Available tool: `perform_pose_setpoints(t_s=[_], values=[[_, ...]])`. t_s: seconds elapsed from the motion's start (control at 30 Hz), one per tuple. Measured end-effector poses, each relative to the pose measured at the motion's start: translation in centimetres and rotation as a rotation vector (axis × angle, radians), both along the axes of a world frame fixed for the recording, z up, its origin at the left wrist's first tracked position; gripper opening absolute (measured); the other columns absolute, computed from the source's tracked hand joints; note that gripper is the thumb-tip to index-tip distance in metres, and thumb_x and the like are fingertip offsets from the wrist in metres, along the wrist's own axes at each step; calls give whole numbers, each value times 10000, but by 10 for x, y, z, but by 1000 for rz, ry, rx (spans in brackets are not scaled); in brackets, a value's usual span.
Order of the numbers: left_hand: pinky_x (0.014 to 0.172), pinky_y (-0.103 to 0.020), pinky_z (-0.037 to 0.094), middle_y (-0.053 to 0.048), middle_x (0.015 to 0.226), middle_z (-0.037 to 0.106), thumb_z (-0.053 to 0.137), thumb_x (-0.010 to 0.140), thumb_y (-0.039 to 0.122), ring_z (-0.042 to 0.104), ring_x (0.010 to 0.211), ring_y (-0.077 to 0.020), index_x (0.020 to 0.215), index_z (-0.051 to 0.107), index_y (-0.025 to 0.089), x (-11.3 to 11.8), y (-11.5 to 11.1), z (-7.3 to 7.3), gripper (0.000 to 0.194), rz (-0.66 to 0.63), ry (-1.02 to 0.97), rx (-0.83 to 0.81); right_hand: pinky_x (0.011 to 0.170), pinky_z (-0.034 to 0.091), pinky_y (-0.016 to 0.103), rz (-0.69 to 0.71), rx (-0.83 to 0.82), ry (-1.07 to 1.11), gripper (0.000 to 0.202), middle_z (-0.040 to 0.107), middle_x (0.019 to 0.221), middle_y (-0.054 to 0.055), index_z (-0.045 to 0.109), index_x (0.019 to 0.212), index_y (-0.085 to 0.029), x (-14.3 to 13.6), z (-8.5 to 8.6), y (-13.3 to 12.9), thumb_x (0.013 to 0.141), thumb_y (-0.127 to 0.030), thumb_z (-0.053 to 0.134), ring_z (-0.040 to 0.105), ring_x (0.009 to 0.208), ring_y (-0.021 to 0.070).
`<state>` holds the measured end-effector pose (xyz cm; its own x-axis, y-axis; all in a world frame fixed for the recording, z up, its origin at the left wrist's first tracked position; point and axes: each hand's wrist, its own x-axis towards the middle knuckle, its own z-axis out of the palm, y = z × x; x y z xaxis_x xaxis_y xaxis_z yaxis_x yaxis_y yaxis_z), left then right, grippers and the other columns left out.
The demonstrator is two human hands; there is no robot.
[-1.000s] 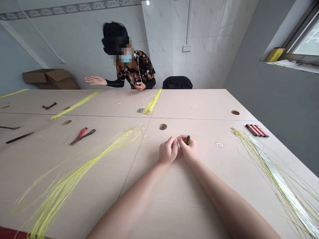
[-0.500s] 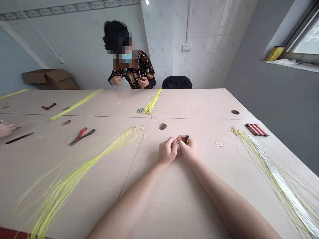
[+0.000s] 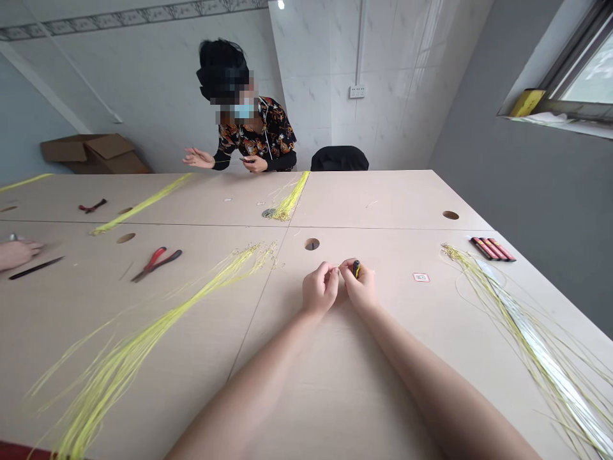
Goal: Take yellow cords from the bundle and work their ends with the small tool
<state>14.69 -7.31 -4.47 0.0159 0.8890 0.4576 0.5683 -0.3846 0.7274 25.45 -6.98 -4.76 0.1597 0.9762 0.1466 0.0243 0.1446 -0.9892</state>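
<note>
My left hand (image 3: 320,289) and my right hand (image 3: 360,285) meet fingertip to fingertip over the middle of the table. A small black and yellow tool (image 3: 356,268) stands up out of my right hand's closed fingers. My left thumb and fingers are pinched together; what lies between them is too small to name. To the left, a long bundle of yellow cords (image 3: 177,311) spreads over the table, its small loops lying near a round hole (image 3: 312,244). Another cord bundle (image 3: 502,306) rests on the right, over a pale strip (image 3: 536,345). Near my right hand is a small red-edged label (image 3: 421,277).
Red-handled pliers (image 3: 156,264), a black pen-like tool (image 3: 36,268) and another person's hand (image 3: 18,253) are on the left. Several red tubes (image 3: 493,249) lie at the right. Across the table (image 3: 383,217), a masked person (image 3: 256,134) works near more yellow cords (image 3: 293,198).
The person opposite has spread their hands apart, one moving left with fingers open. The hand at the left edge has come further into view. My own hands have barely moved.
</note>
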Motion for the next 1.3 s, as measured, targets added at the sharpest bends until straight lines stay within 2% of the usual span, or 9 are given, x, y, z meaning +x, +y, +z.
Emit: perform_pose_setpoints(t_s=[0.17,0.53,0.77,1.1,1.3], values=[[465,-208,289,43,467,413,439,812,310,395,439,-94,627,460,190,0,0,0,222,-37,-1,-10,545,338,241,-7,-15,-6,110,456,584,-31,535,685,-178,0,1,0,706,-283,508,395,548,106],[455,-199,302,41,485,455,451,815,309,418,442,-91,673,500,183,0,1,-1,196,18,-54,13,499,300,238,12,-20,2,120,419,562,-41,522,688,-184,1,1,-1,730,-296,513,355,509,97],[446,-197,304,45,482,444,454,817,321,406,441,-90,692,496,184,0,2,-2,190,33,-118,-3,446,265,224,-17,-30,71,181,314,520,-81,530,886,-213,1,-1,-1,727,-299,538,300,445,88],[453,-198,312,42,484,466,460,812,301,421,445,-93,680,504,183,-1,3,-4,183,42,-103,9,462,225,231,15,-8,10,182,286,503,-67,584,752,-172,-1,4,-2,715,-350,573,261,475,81],[453,-202,311,37,492,478,450,811,311,425,447,-95,681,499,185,-1,2,-3,187,45,-92,6,460,230,233,4,-3,-4,194,297,500,-61,598,751,-176,-2,6,-2,706,-363,576,268,475,87]])
